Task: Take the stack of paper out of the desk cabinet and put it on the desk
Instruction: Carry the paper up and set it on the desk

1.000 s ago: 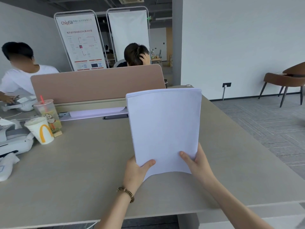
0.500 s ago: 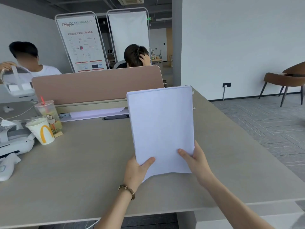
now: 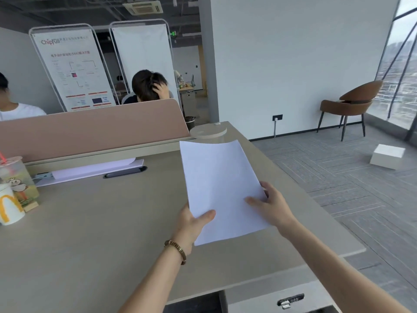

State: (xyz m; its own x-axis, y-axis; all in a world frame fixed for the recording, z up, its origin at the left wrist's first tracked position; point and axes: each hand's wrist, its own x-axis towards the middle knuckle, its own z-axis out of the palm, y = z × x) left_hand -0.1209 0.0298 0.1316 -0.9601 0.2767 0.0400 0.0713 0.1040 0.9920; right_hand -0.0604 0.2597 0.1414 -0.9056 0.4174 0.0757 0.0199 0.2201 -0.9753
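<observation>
A white stack of paper (image 3: 220, 184) is held low over the right part of the beige desk (image 3: 90, 233), tilted nearly flat, its far edge towards the partition. My left hand (image 3: 191, 222) grips its near left corner, thumb on top. My right hand (image 3: 270, 205) grips its right edge, thumb on top. The desk cabinet (image 3: 282, 297) shows below the desk's front edge, with a dark handle on its front.
Two drink cups (image 3: 10, 190) stand at the desk's left edge. A pink partition (image 3: 90, 129) runs along the back, with white sheets and a dark pen (image 3: 125, 172) before it. A round pad (image 3: 208, 131) lies at the far right corner. Two people sit behind the partition.
The paper stack has gone from upright to nearly flat and lower towards the desk. My view has shifted right, and both hands have kept their grip.
</observation>
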